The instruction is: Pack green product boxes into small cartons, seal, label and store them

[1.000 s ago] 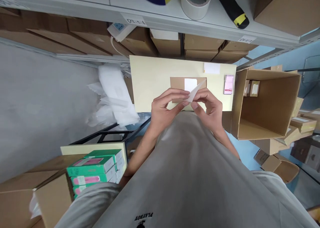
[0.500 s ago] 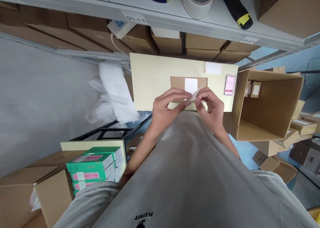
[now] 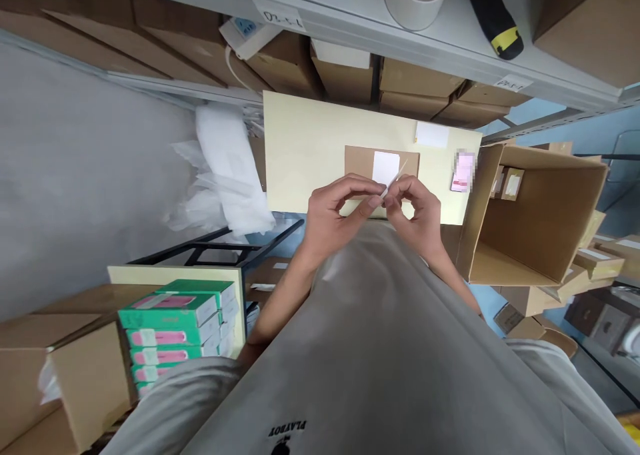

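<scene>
Thin white slip [image 3: 399,174]: held up at the near-middle of the work surface, seen almost edge-on, slanting up toward the far right. Left hand [image 3: 333,208]: thumb and fingertips pinched together on the slip's near end. Right hand [image 3: 419,208]: thumb and index finger closed on it just beside, the two sets of fingertips almost meeting.

Behind and below the slip: flat brown cardboard piece [image 3: 357,156] bearing a white label [image 3: 386,164], its near edge partly hidden by the hands. Both lie on a cream tabletop [image 3: 300,148]. Far right of the top: white card [image 3: 433,134]; nearer the right edge, a phone [image 3: 460,182], screen lit pink, partly blurred.

Right of the table: open carton [image 3: 530,225], small labelled boxes inside. Left: white plastic wrap [image 3: 225,162], bunched. Near left: stacked green boxes [image 3: 167,318] with pink panels. Far side: metal shelf [image 3: 345,18] carrying a tape roll [image 3: 414,10] and a black-and-yellow handle [image 3: 493,16].
</scene>
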`<move>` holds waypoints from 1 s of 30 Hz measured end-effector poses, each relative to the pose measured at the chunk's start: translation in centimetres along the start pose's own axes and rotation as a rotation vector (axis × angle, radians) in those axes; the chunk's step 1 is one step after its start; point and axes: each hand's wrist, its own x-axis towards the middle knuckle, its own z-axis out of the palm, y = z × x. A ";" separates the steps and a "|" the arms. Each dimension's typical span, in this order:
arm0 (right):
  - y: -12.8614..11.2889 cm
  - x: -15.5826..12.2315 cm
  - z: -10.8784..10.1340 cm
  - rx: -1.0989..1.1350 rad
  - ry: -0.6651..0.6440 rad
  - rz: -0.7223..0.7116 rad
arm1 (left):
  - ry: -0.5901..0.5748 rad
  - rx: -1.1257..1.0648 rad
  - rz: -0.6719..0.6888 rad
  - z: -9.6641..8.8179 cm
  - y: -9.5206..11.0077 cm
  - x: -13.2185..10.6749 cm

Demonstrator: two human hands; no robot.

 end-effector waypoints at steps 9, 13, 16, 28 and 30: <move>2.5 1.5 3.0 -0.081 -0.080 0.054 | 0.184 -0.096 -0.168 -2.3 -4.1 -0.7; 7.2 3.9 3.4 -0.309 -0.020 0.086 | 0.405 -0.313 -0.336 -6.4 -9.5 0.0; 9.3 5.2 3.5 -0.463 0.037 0.131 | 0.624 -0.416 -0.421 -11.1 -12.4 -0.5; 6.7 7.8 25.9 -0.229 -0.482 0.147 | 0.793 -0.248 -0.261 -20.9 -12.2 -6.4; 6.9 8.3 28.4 -0.264 -0.496 0.147 | 0.838 -0.251 -0.261 -22.0 -12.9 -6.9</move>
